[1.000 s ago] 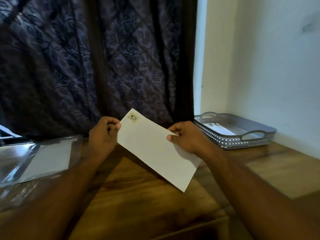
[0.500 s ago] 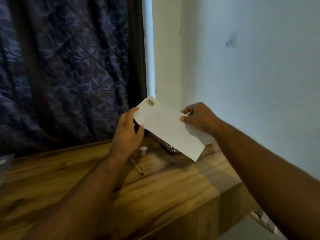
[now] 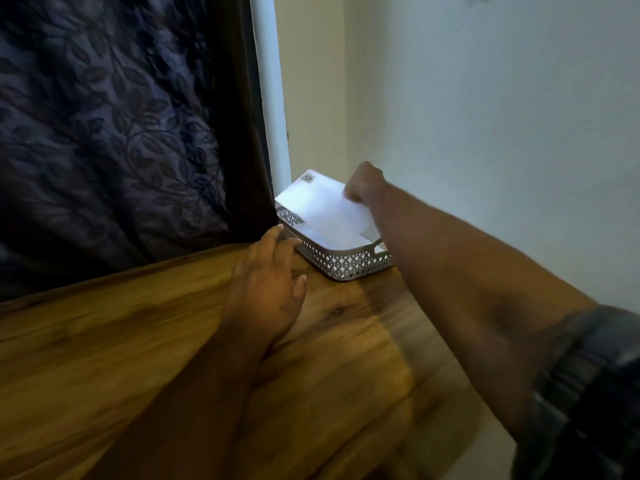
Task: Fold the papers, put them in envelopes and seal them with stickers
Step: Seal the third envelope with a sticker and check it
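My right hand (image 3: 363, 183) pinches the far edge of a white envelope (image 3: 322, 209) with a small sticker at its top corner. The envelope hangs tilted over the grey perforated basket (image 3: 343, 263), its lower end down inside the rim. More white paper lies in the basket, mostly hidden by the envelope. My left hand (image 3: 268, 289) hovers over the wooden table (image 3: 138, 341) just left of the basket, fingers spread, holding nothing.
A dark leaf-patterned curtain (image 3: 121, 133) hangs behind the table on the left. A pale wall (image 3: 485, 133) stands close behind and to the right of the basket. The table's right edge runs below my right forearm.
My left hand has let go of the envelope and dropped toward the table. My right hand alone has carried the envelope forward and down into the basket. The view has swung right.
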